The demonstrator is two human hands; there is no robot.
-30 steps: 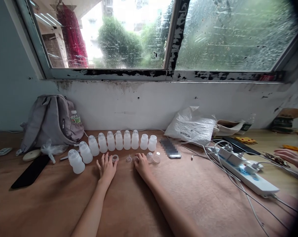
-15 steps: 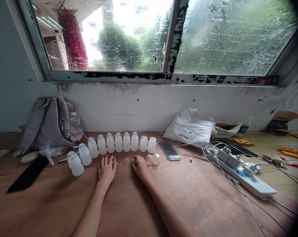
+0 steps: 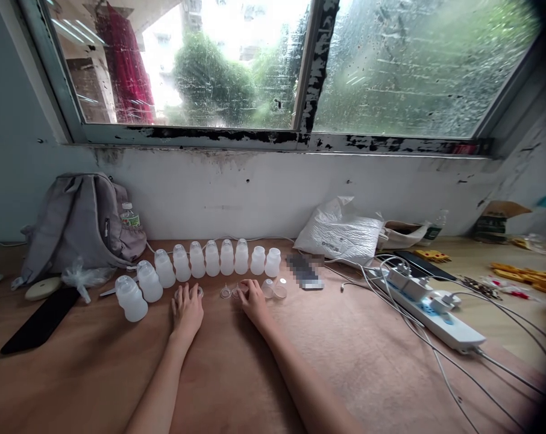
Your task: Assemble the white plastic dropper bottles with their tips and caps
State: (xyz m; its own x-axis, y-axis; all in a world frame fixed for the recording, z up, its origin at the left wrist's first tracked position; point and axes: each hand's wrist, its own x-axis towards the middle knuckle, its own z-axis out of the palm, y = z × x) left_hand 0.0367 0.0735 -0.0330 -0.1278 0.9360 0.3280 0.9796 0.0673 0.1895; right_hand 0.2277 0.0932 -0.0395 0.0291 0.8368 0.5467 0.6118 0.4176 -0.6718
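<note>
My left hand (image 3: 188, 308) rests on the table with its fingers curved round a small clear plastic ring (image 3: 199, 292), mostly hidden under them. My right hand (image 3: 255, 303) has its fingertips closed on a small clear part, partly covered. Between the hands lies a clear bottle nipple (image 3: 225, 292) on its flat rim. Just right of my right hand stand two clear domed caps (image 3: 280, 288). Behind the hands runs a curved row of frosted baby bottles (image 3: 197, 260); most wear clear caps, while the two at the right end (image 3: 273, 263) have none.
A grey backpack (image 3: 81, 223), black phone-like slab (image 3: 40, 322) and plastic bag (image 3: 87, 277) lie at left. At right are a silvery mailing bag (image 3: 338, 232), a blurred-out item (image 3: 304, 272), a white power strip (image 3: 436, 313) and trailing cables (image 3: 436, 361). A wall with a window (image 3: 191, 135) rises behind.
The view has shifted slightly, so everything sits a little further left. Both hands stay near the same parts, with the left fingers covering more of the ring. The bottles have not moved.
</note>
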